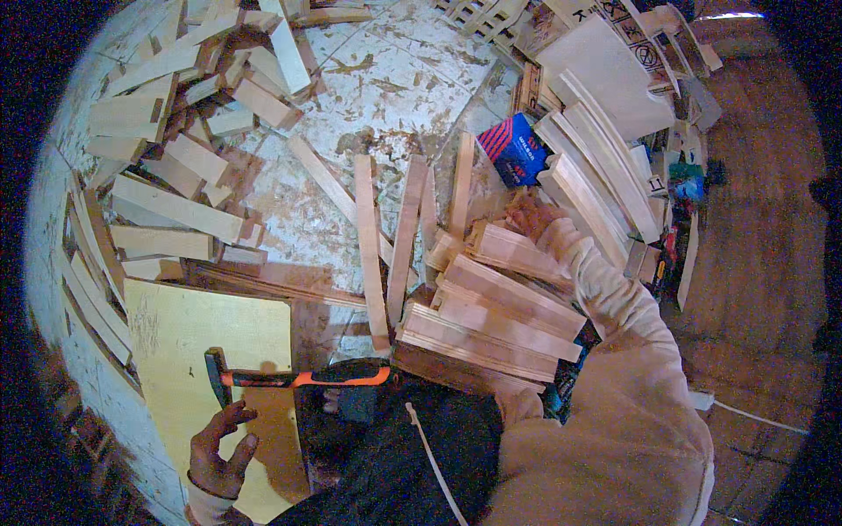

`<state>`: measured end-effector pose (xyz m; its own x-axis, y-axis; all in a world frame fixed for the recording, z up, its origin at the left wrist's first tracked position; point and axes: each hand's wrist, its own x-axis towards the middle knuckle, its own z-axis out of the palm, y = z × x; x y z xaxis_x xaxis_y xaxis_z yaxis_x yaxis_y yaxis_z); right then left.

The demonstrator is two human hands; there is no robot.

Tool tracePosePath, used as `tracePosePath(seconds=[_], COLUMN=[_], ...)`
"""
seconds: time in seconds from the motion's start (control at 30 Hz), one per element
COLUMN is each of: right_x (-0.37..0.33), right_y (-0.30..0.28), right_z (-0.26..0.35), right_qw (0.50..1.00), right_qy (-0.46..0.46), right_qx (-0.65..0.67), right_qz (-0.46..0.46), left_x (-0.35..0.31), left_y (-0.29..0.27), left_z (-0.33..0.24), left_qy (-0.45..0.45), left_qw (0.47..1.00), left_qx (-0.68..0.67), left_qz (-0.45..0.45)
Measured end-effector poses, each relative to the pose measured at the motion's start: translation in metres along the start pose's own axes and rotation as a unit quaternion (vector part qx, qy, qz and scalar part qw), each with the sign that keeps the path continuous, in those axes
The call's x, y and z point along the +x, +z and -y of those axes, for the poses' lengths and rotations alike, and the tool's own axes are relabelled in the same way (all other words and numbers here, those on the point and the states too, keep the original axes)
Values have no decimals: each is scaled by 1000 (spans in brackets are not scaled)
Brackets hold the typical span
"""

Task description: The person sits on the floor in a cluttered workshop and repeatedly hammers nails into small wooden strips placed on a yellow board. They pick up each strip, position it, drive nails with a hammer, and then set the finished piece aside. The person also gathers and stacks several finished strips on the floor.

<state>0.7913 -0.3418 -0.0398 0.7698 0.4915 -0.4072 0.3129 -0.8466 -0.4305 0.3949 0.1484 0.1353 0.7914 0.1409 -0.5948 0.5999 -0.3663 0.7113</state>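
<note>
My left hand (219,447) hovers at the lower left, fingers apart and holding nothing. Just beyond its fingertips is a hammer (289,378) with a black head and an orange-and-black handle, lying across the edge of a pale plywood board (206,324) toward my dark trousers. My right arm stretches forward over stacked wooden strips (509,320). The right hand (533,215) is beyond the near stack, close below a blue box with red stripes (513,149). Its fingers are dim and blurred, so any grip is unclear.
A heap of loose wood blocks (175,167) covers the far left. Several long slats (371,254) lie on the dirty, light floor ahead. Curved wooden pieces (605,167) and a printed carton (605,70) stand at the right, beside brown flooring (754,263).
</note>
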Motion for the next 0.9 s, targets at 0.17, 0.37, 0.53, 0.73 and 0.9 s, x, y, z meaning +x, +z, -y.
tracePosePath(seconds=[0.17,0.37,0.53,0.73,0.9], right_x=[0,0,-23,-26,-54], right_y=[-24,-40,-53,-39,-27], right_z=[35,84,82,-8,-51], right_qw=[885,913,952,894,892], right_qy=[-122,-50,87,33,-10], right_qx=[-442,-302,-258,-291,-350], right_qz=[82,269,142,-340,-286], left_x=[-3,-16,-16,-10,-12], left_y=[2,4,4,4,4], left_z=[-2,0,4,3,4], left_qy=[-18,-5,-5,-17,-38], left_qw=[1000,999,1000,1000,999], left_qx=[-15,-6,9,-3,-12], left_qz=[-5,-38,-14,-7,-14])
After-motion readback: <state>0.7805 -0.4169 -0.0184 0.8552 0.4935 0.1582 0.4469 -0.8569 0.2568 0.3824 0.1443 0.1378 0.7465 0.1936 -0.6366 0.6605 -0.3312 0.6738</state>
